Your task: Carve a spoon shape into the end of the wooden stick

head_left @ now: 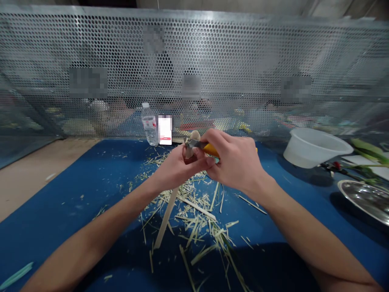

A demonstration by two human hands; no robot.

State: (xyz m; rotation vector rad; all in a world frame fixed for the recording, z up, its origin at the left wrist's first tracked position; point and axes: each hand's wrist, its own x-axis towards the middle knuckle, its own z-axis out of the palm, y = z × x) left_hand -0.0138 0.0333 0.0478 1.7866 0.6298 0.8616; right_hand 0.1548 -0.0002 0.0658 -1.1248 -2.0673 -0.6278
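Note:
My left hand [179,166] is closed around a small pale piece with a rounded, disc-like end [195,136]; the fingers hide much of it, and I cannot tell its kind. My right hand [232,158] grips a yellow-handled knife [212,150], its grey metal front lying against the pale piece between both hands. Both hands meet above the blue table. A long flat pale strip [166,221] slants below my left hand; I cannot tell whether it joins the held piece. Under the hands lie many thin pale green shavings [194,225].
A water bottle [149,125] and a lit phone [165,130] stand by the perforated metal screen [225,52]. To the right are a translucent white tub [313,150], a shiny metal bowl [364,198] and green leaves [369,149]. A teal strip [17,275] lies at the near left.

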